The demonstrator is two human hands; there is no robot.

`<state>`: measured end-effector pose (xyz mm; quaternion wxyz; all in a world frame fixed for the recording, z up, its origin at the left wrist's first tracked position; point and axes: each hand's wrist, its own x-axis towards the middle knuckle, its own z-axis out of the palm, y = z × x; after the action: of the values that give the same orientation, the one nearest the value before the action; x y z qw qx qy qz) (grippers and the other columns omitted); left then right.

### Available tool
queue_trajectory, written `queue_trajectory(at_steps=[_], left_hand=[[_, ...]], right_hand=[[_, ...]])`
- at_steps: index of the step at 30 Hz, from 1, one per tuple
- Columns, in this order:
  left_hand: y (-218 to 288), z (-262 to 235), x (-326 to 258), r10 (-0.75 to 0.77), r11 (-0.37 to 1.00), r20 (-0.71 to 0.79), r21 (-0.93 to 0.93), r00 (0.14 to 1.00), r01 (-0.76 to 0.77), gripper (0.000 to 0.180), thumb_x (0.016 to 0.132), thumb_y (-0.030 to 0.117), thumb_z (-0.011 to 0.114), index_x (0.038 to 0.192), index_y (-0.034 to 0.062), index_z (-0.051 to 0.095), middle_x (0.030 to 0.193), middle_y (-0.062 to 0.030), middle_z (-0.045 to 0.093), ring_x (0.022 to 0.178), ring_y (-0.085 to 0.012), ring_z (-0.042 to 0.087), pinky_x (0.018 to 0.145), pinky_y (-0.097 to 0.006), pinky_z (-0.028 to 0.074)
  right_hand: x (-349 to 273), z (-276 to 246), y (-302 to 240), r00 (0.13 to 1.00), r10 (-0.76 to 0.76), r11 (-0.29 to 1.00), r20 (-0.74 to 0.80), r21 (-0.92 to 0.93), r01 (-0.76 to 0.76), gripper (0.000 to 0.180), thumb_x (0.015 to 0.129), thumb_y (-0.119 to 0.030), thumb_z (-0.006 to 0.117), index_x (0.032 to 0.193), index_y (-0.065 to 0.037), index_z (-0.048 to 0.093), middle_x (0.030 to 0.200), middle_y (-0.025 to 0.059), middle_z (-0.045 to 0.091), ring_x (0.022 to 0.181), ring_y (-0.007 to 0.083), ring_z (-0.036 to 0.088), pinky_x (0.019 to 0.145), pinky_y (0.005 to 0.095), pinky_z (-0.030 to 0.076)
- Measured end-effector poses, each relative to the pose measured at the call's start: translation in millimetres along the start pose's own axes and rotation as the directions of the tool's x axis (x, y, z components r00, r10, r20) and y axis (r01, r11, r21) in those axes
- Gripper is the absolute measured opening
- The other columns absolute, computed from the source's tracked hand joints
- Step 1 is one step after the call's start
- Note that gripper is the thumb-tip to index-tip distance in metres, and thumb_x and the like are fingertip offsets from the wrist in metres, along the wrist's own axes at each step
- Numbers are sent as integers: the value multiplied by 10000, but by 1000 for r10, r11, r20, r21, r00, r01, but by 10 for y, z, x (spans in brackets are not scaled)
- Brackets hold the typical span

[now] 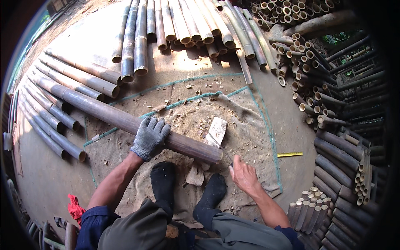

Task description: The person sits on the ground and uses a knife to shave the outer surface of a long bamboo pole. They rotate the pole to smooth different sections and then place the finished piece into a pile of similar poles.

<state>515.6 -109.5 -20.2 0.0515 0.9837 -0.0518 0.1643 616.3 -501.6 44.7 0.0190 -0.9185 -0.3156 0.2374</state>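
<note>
My left hand (pixel 151 138), in a grey knit glove, is closed over a long brown bamboo pole (pixel 100 109). The pole slants from the far left down to its near end between my hands. At that end my bare right hand (pixel 244 175) is closed on the handle of a thin-bladed knife (pixel 225 153). Its blade lies close to the pole's tip; whether they touch I cannot tell. Pale wood (pixel 217 130) shows beyond the pole, and a similar piece (pixel 195 174) shows on the near side, by my feet; the pole hides what lies between.
Chips litter the sackcloth (pixel 250 121) with green edging. Bamboo poles lie at left (pixel 79 77) and at the far side (pixel 177 21). Cut tubes are stacked at right (pixel 308 79). A yellow measuring strip (pixel 290 154), short upright pieces (pixel 310 210) and red cloth (pixel 76 207) lie around.
</note>
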Motion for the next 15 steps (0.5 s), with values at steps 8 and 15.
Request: queue_trajectory(at_steps=[8,15], left_hand=[[-7,29,-189,-64,997,-8,40,998,64,458,779,207,776,1209,93,670,1178,-152,658,1120,-377,638,1033,-559,502],[134,-127,-152,-120,993,40,2,992,120,653,710,313,914,1276,105,664,1319,-188,646,1188,-405,647,1091,-607,487]], right_hand=[[-226,-758,-524,883,-242,872,-403,309,380,328,1060,-228,737,1145,-3,514,955,267,738,814,489,765,690,548,612],[-23,-470,-208,997,-82,985,-11,149,83,334,1064,-245,725,1166,-10,511,851,283,721,822,523,746,699,582,581]])
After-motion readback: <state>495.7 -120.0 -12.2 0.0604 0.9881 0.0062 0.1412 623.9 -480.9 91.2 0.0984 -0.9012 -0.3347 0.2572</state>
